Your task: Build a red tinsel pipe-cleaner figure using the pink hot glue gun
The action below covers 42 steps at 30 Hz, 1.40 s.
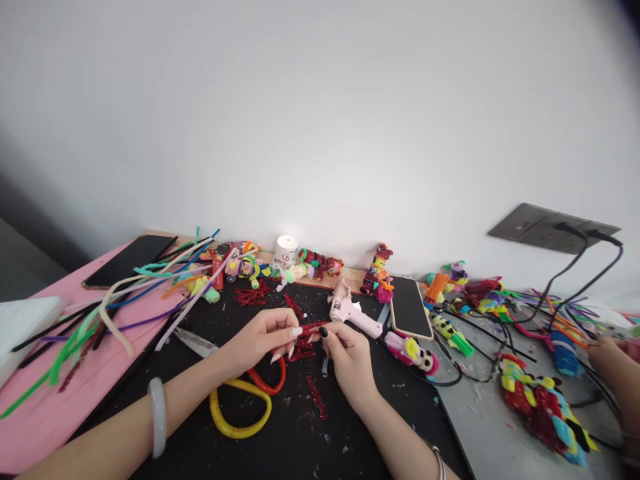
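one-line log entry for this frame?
left hand: pinching red stem | right hand: pinching same stem | scissors, glue gun nearby

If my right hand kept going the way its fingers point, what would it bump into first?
Probably the red glittery pipe cleaner it already pinches. Just past that, the left hand, whose fingertips meet it from the other side. Depth is hard to judge from this view.

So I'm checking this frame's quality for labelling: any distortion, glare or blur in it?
Head view: wide-angle bending curves the table edge and darkens the corners; the candle flame blows out to white; lighting is soft, with faint shadows; the left hand and right hand on the red glitter stem look fairly sharp; another person's hand at the right edge is smeared.
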Tool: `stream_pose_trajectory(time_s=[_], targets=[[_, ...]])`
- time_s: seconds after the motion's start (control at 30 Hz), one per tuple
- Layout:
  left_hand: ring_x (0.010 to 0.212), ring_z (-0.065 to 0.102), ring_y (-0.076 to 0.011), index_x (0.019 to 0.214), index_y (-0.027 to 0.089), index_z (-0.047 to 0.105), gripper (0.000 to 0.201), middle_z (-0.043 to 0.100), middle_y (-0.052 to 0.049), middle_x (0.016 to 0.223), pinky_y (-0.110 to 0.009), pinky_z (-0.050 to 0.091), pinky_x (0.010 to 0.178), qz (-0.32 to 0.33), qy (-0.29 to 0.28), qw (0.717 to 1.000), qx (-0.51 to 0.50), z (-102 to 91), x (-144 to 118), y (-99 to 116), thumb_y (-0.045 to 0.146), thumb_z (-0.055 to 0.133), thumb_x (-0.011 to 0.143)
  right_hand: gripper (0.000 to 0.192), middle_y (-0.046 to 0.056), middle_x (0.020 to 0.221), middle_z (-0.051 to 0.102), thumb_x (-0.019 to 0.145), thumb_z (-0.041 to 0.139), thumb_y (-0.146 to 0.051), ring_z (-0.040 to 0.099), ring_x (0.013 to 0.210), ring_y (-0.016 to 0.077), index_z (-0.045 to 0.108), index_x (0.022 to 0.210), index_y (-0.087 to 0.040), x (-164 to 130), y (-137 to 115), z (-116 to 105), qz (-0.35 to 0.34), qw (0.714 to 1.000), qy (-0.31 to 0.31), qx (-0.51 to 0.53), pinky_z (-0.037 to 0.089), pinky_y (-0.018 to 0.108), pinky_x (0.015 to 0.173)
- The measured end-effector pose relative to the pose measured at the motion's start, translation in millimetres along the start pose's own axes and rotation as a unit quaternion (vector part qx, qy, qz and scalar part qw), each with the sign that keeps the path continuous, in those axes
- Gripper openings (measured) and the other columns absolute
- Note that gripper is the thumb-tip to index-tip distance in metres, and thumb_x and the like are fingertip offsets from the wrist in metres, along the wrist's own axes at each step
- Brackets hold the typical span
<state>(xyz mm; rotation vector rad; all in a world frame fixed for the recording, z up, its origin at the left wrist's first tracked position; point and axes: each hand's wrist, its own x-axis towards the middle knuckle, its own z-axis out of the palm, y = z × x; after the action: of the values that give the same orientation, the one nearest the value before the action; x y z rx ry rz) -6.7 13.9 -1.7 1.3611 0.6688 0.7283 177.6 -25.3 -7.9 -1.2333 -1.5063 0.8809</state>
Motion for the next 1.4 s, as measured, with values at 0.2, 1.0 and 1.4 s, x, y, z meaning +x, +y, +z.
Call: stream_pose_trajectory(time_s=[0.2, 1.0, 1.4], targets=[[0.042, 0.040, -0.0049, 0.069, 0.015, 0.046, 0.026, 0.053, 0.004, 0.056, -0.016, 0.032, 0.042, -0.004, -0.006, 1.000, 0.019, -3.0, 0, 5, 0.032, 0.054, 0.086, 0.030, -0.004, 0.055, 0.044, 0.091, 0.044, -0.034, 0.038, 0.050, 0.0109, 0.061, 0.073, -0.017, 2, 4, -3, 0.004, 0.999, 0.044, 0.015, 0.031, 0.022, 0.049], [0.048, 0.047, -0.0062, 0.082, 0.014, 0.055, 0.018, 0.061, 0.000, 0.077, -0.019, 0.043, 0.049, 0.018, 0.023, 0.993, 0.114, -2.2, 2, 2, 0.030, 0.048, 0.088, 0.015, -0.002, 0.063, 0.051, 0.084, 0.051, -0.026, 0.044, 0.058, 0.0125, 0.059, 0.075, -0.017, 5, 8, -4, -0.002, 0.997, 0.069, -0.040, 0.036, 0.023, 0.054], [0.044, 0.057, -0.0077, 0.082, 0.014, 0.058, 0.017, 0.070, -0.003, 0.077, -0.019, 0.041, 0.046, -0.020, 0.075, 0.994, 0.073, 2.2, 3, -2, 0.030, 0.053, 0.084, 0.016, -0.001, 0.061, 0.055, 0.083, 0.053, -0.028, 0.046, 0.053, 0.0121, 0.062, 0.078, -0.016, 1, 10, 0, 0.008, 0.997, 0.061, -0.044, 0.037, 0.022, 0.050]])
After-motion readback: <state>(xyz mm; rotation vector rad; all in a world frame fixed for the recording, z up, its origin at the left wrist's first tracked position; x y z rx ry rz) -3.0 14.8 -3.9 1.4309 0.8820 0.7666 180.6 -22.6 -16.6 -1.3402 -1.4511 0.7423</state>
